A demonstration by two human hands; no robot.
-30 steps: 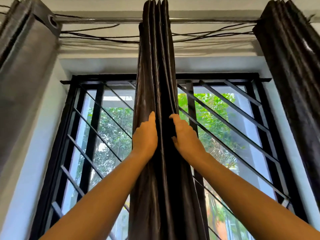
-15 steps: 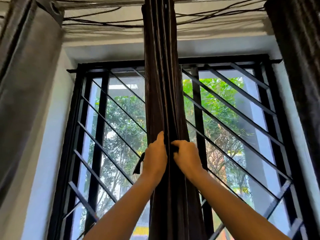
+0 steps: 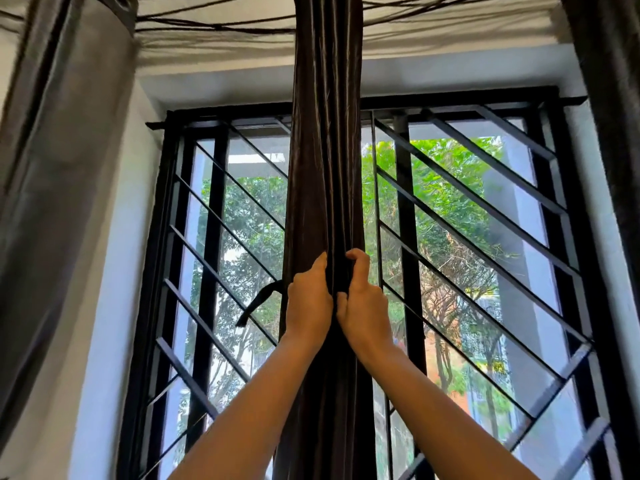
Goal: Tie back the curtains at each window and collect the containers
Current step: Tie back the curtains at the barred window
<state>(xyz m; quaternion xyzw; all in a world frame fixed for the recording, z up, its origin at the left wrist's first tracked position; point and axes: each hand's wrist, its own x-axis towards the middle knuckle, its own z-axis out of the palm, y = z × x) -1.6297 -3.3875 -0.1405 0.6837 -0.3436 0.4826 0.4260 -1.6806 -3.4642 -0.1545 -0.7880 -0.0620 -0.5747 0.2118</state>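
A dark brown curtain [image 3: 325, 150] hangs bunched into a narrow column in the middle of the window. My left hand [image 3: 308, 303] and my right hand [image 3: 363, 306] clasp it from either side at mid height, fingers curled into the folds. A dark tie-back strap [image 3: 258, 301] sticks out to the left of the bunch, its loose end dangling beside my left hand. Whether a hand also pinches the strap is hidden by the fabric. No containers are in view.
A black window grille [image 3: 485, 216] with slanted bars stands behind the curtain, trees beyond it. A grey curtain [image 3: 59, 168] hangs at the left, a dark one [image 3: 616, 98] at the right. Cables [image 3: 214, 26] run along the top.
Both hands have slid down the bunched curtain and closed in on it. The strap end came into view at the left. The camera tilted lower.
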